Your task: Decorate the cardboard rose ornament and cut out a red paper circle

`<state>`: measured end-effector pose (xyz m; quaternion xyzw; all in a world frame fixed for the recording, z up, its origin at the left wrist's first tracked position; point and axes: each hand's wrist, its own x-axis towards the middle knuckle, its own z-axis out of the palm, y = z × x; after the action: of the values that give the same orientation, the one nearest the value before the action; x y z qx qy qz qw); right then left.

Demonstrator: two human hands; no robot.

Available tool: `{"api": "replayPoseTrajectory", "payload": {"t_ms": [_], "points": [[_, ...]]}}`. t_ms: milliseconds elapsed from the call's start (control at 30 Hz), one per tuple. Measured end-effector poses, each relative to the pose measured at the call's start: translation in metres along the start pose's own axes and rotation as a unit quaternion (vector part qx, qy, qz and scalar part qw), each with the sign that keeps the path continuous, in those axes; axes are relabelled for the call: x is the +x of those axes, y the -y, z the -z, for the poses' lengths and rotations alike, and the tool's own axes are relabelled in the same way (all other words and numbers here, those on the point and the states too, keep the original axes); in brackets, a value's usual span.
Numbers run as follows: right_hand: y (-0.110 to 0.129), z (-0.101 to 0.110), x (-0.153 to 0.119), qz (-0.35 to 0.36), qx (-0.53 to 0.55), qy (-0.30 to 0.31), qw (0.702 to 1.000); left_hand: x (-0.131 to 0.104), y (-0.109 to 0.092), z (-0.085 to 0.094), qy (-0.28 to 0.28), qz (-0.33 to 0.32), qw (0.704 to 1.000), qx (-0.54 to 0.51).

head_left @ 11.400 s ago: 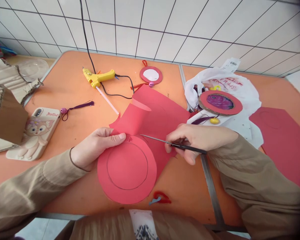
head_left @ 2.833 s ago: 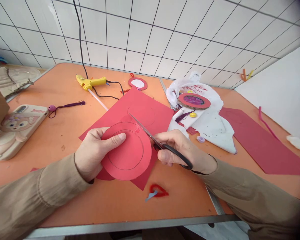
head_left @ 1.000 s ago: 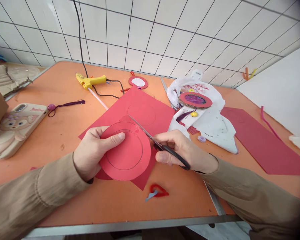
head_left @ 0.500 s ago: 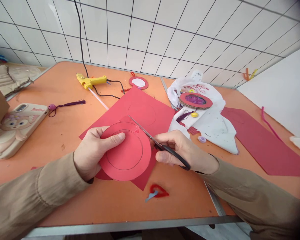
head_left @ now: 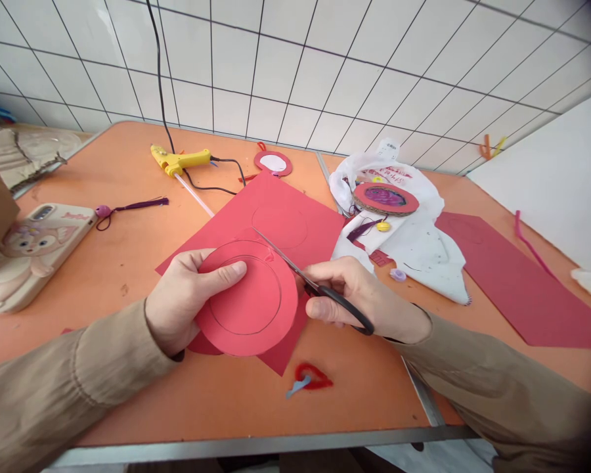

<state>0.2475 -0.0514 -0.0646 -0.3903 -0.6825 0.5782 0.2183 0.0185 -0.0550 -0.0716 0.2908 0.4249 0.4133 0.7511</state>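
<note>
My left hand [head_left: 190,292] pinches a round red paper disc [head_left: 246,302] at its left side, thumb on top. A smaller circle is drawn in dark line inside the disc's edge. My right hand [head_left: 352,295] is closed around the black handles of a pair of scissors [head_left: 342,305]. The blades point up and left, lying along the disc's upper right edge and appearing nearly closed. Beneath both hands rests a larger red sheet [head_left: 285,210] with a faint drawn circle. A red fuzzy heart-shaped loop [head_left: 318,376] with a light blue strip lies in front of the disc.
A yellow glue gun [head_left: 182,159] with a cable lies at the back left. On the left are a phone in a cartoon case [head_left: 44,256] and a purple tassel [head_left: 138,205]. A white plastic bag [head_left: 408,249] bears a decorated red oval [head_left: 387,198]. Another red sheet [head_left: 522,282] is at right.
Hardly anything differs. Both hands, the disc and the scissors keep almost the same place, with only a very slight shift.
</note>
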Motion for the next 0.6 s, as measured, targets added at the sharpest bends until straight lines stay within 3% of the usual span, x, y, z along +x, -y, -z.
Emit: {"api": "replayPoseTrajectory", "payload": {"t_ms": [200,600], "points": [[-0.0019,0.0023,-0.0004,-0.028,-0.010,0.006,1.000,-0.0004,-0.0003,-0.0011,-0.005,0.006,1.000,0.007],[-0.0029,0.0044,-0.0005,-0.004,-0.033,0.012,0.999,0.0009,-0.0013,0.0004,-0.005,0.006,1.000,0.023]]}}
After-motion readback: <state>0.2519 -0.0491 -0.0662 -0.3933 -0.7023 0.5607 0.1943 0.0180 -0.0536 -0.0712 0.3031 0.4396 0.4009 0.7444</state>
